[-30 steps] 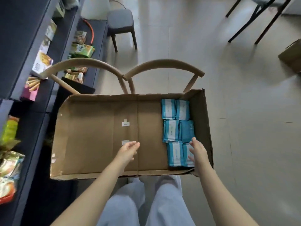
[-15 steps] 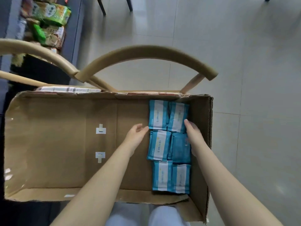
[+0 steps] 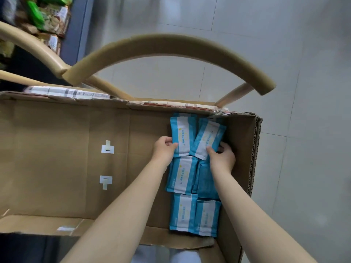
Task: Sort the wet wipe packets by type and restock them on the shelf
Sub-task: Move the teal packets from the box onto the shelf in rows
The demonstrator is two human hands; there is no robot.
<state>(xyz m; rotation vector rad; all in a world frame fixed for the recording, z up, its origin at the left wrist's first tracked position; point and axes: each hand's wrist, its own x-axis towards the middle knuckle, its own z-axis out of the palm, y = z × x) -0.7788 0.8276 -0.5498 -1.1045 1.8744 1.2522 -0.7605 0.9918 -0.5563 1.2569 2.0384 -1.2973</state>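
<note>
Tiled floor [image 3: 284, 54], cardboard box [image 3: 57, 168] on chair [image 3: 171, 44]. Pinching wet wipe packet [image 3: 183, 130] with left hand [image 3: 164, 149], gripping tilted packet [image 3: 208, 137] beside it with right hand [image 3: 222, 158], box's far-right corner.

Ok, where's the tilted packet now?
In the head view, the tilted packet lies in the box's far right corner, beside the left packet held by the left grip; the right grip pinches its near end.

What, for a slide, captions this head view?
Left hand and right hand grip two blue wet wipe packets inside a cardboard box.
</note>
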